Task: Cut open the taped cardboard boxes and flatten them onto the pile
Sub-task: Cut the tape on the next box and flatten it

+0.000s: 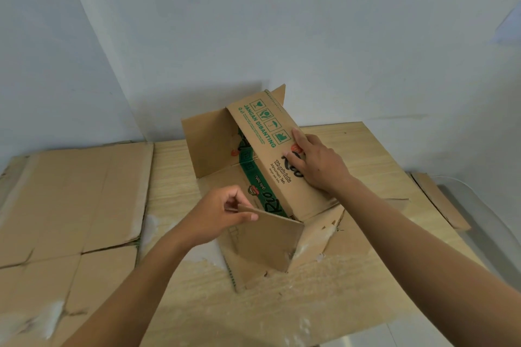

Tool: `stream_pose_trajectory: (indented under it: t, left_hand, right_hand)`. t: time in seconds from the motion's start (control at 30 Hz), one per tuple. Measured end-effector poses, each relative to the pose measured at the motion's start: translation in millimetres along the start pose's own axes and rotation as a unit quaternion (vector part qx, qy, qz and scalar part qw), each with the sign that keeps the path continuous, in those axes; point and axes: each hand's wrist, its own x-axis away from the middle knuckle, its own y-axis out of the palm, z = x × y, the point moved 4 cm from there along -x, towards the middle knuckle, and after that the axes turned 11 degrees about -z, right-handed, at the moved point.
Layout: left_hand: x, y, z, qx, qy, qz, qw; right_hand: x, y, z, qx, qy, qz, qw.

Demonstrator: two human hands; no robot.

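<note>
Cardboard box [262, 132], brown and green-printed, sits half-folded on the pile [70, 191]. Left hand [217, 214] pinches its near flap [270, 242]. The right hand [318, 163] presses on top, fingers straight.

Behind the box [267, 149] the wall [310, 36] stands close, leaving only a narrow gap. Left of the box a bare strip of surface [169, 177] lies open, and beyond it flattened cardboard [70, 200] lies low enough to pass over. The box's raised rear flap [208, 144] blocks its back-left corner. Its near flap [270, 239], pinched by the left grip [217, 214], stands up in front. The right grip [318, 160] lies flat on the box's top panel. Right of the box the surface is open as far as a cardboard strip [439, 200].
</note>
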Motion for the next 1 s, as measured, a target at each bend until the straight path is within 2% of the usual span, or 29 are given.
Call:
stream_pose_trajectory:
  t: [0.27,0.47,0.67,0.83,1.0]
  left_hand:
    - [31,5,-7,-0.023,-0.015,0.019,0.999]
    - [43,2,-12,-0.033,-0.054,-0.02,0.998]
    - [38,-9,-1,-0.021,-0.052,-0.031,0.998]
    - [-7,-16,40,-0.17,0.026,0.07,0.983]
    - [-65,2,48,-0.299,0.044,0.051,0.952]
  right_hand:
    - [-2,-2,-11,0.002,0.004,0.012,1.0]
    - [-4,2,-20,0.008,0.015,0.023,1.0]
    - [-3,0,-23,0.0,0.017,0.03,0.999]
    - [0,-4,-26,-0.015,0.012,0.033,0.999]
    - [0,-13,-25,-0.103,0.004,0.04,0.994]
